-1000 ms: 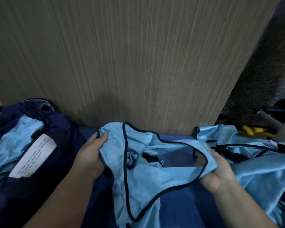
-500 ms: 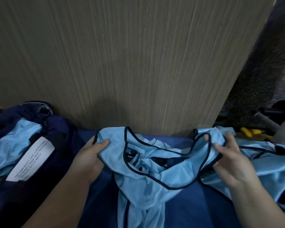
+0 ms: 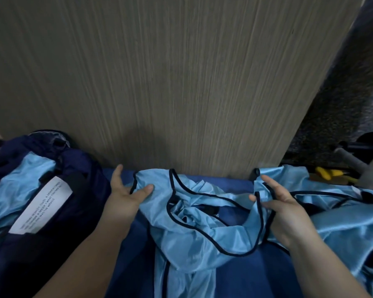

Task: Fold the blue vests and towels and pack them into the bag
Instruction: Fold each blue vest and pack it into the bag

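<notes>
A light blue vest (image 3: 194,239) with dark trim lies crumpled on a darker blue towel (image 3: 265,274), its neck opening facing me. My left hand (image 3: 125,196) pinches the vest's left shoulder strap, thumb on top and index finger pointing at the wall. On the other side, my right hand (image 3: 284,211) holds the right shoulder strap between thumb and fingers, with the trim running across the hand. At the left lies the open navy bag (image 3: 78,190), with light blue cloth and a white label (image 3: 41,205) showing inside.
A wood-grain panel (image 3: 181,82) rises directly behind the cloth. More light blue vests (image 3: 345,214) are heaped at the right. Behind them lie a yellow-handled tool (image 3: 325,179) and dark gear, with speckled carpet (image 3: 332,108) further back.
The vest has been drawn wider and lowered onto the towel. My right hand shifted right and opened its fingers along the strap. My left hand moved up toward the panel.
</notes>
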### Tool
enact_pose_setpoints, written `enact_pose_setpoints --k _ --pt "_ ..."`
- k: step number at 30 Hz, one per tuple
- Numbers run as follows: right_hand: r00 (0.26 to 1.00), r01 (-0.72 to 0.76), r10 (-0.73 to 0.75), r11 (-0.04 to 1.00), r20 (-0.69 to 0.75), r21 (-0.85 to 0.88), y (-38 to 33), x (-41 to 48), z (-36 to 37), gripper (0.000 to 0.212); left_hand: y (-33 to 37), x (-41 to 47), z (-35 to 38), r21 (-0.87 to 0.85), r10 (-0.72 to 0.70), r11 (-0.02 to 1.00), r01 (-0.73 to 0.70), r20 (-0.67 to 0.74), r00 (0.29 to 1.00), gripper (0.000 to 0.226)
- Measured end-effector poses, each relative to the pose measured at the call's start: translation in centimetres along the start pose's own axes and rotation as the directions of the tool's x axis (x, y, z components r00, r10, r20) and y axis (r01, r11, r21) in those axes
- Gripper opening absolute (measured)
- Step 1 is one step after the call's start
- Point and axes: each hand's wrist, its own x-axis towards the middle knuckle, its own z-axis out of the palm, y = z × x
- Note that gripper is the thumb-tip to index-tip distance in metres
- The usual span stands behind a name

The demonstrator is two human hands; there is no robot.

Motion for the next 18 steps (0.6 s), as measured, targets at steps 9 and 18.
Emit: enact_pose_setpoints --k 9,18 --pt "0.998 0.053 -0.056 0.985 -0.016 -0.167 0.5 -1.1 0.6 0.024 0.7 -1.1 -0.4 0.031 0.055 0.998 -0.063 0.223 0.973 0.033" --pt "0.978 0.204 -0.208 0.974 -0.034 -0.095 -2.9 -3.7 2.2 0.03 5.7 -3.5 -0.5 0.121 0.032 0.99 -0.078 0.345 0.938 0.058"
